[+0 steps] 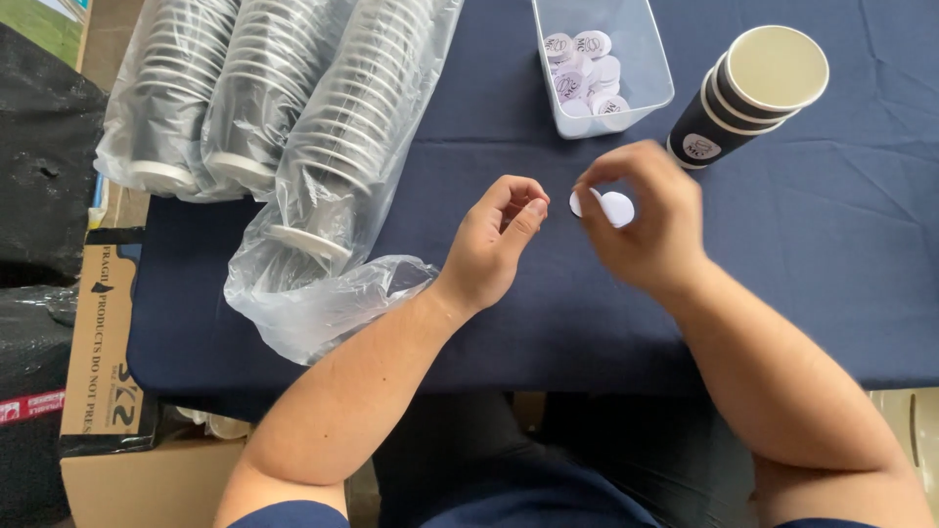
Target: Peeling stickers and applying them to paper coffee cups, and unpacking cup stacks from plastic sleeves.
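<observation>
From the head camera, both hands are hovering over a tabletop (802,293) covered in dark blue cloth. The right hand (646,220) is pinching a small round white sticker (616,207) between thumb and fingertips, with what looks like a second white disc showing just behind it — whether they are joined I cannot tell. The left hand (494,240) is curling loosely just beside it, thumb and forefinger nearly meeting, grasping nothing that shows. Beyond the hands, a clear plastic tub (641,93) is sitting on the cloth, holding more round white stickers (584,68). To its right, a short stack of dark paper cups (748,93) is lying tilted, its pale inside facing the camera. On the left, long sleeves of stacked dark cups (293,108) are lying in clear plastic bags — one bag open at the near end. A cardboard box (103,332) is standing beside the tabletop's left edge.
</observation>
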